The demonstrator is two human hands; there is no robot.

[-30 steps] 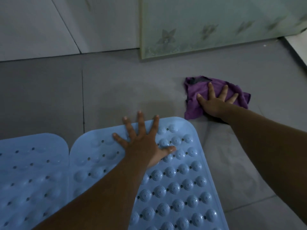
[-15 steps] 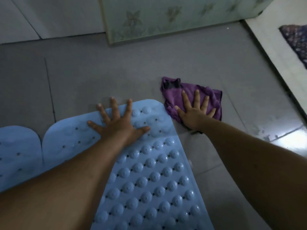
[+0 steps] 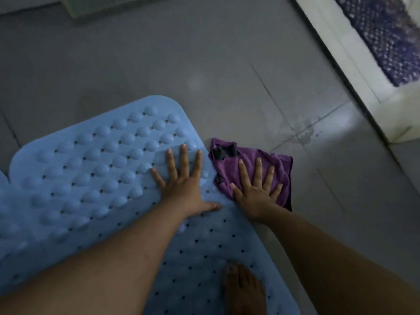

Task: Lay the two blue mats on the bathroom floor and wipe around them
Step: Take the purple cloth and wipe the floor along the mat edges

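Observation:
A light blue mat with rounded bumps and small holes lies flat on the grey tiled floor. Only a sliver of the second blue mat shows at the far left edge. My left hand rests flat on the mat near its right edge, fingers spread, holding nothing. My right hand presses flat, fingers spread, on a crumpled purple cloth. The cloth lies on the floor and touches the mat's right edge.
My bare foot stands on the mat at the bottom. A white raised threshold runs along the right, with a purple patterned rug beyond it. A wet patch marks the tiles near the cloth. A pale green panel stands at the top.
My right hand has dragged the purple cloth back along the mat's right edge, towards me. My left hand shifted to the mat's right side. The view swung right and down.

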